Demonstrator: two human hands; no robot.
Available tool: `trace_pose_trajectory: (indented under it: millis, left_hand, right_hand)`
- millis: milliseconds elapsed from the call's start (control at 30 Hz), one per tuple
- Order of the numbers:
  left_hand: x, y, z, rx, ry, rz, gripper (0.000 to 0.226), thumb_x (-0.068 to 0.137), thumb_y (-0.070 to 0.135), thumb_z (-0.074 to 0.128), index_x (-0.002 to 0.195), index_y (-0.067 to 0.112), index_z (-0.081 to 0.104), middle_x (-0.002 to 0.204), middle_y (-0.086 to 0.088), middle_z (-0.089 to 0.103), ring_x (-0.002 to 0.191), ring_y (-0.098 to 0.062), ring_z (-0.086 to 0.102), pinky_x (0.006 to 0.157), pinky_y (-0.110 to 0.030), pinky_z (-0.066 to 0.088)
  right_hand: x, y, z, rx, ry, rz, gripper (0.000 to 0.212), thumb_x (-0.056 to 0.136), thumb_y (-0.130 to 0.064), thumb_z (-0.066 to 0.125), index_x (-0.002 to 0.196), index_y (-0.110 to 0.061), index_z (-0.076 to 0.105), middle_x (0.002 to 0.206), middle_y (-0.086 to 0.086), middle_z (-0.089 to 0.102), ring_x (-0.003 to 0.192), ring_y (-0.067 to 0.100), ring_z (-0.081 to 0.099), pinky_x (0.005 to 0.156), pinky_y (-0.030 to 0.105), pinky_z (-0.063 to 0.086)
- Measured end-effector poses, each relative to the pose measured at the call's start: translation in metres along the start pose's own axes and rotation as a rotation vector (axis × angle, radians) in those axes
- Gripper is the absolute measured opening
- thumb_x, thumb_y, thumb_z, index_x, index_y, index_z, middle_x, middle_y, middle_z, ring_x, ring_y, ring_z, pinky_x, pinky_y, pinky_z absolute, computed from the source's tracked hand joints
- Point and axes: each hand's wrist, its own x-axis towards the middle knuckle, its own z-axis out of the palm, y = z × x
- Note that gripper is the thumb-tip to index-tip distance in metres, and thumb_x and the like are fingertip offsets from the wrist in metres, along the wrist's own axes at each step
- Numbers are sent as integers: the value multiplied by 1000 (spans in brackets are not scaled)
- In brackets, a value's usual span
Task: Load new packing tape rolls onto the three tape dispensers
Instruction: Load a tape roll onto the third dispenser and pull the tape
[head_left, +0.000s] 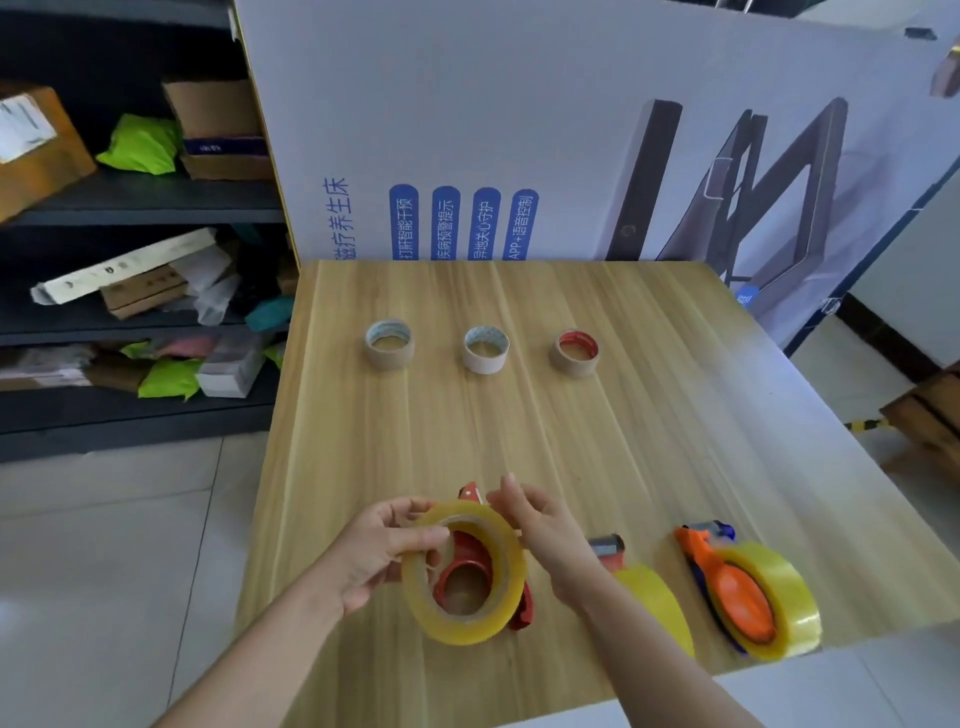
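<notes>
Tape roll (462, 626) above red dispenser (470, 551): left hand (374, 551) grips its left rim; right hand (550, 535) meets its right rim, hold indiscernible.

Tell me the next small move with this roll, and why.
Probably lower the tape roll onto the hub of the red dispenser: the left hand holds it above that dispenser, which shows empty through the roll's hole, while the other two dispensers already carry yellow rolls.

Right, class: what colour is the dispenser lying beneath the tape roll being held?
Red: the dispenser under the tape roll shows best in the head view.
</notes>
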Motion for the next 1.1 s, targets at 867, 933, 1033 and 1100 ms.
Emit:
trace_pose_trajectory:
  millis: [867,933,1033,1100]
  left_hand:
    - [65,-41,10,198,37,-76,33,72,5,80,101,19,73,101,-3,71,96,-18,65,85,-31,53]
    - [68,-43,13,218,64,-47,34,72,8,80,103,20,72,101,2,72,96,-10,64,81,-19,49]
    - [71,-51,13,259,126,-18,34,72,11,81,102,24,71,102,6,71,94,-3,64,78,-14,47]
    - [75,-57,14,274,178,3,30,73,16,81,99,28,70,103,7,70,97,-6,64,85,-20,49]
  right_hand:
    - [43,56,-4,-807,186,-72,27,94,-31,55,116,-33,70,111,-7,72,106,19,63,83,32,52]
    - [44,60,-6,-775,175,-66,25,94,-36,55,114,-31,70,109,-7,73,103,18,64,82,32,52]
    - [43,66,-6,-722,179,-72,30,96,-45,49,110,-29,70,103,-5,73,98,19,65,78,33,52]
    - [43,68,-4,-724,174,-82,33,98,-45,45,110,-27,69,102,-4,73,97,20,65,79,34,52]
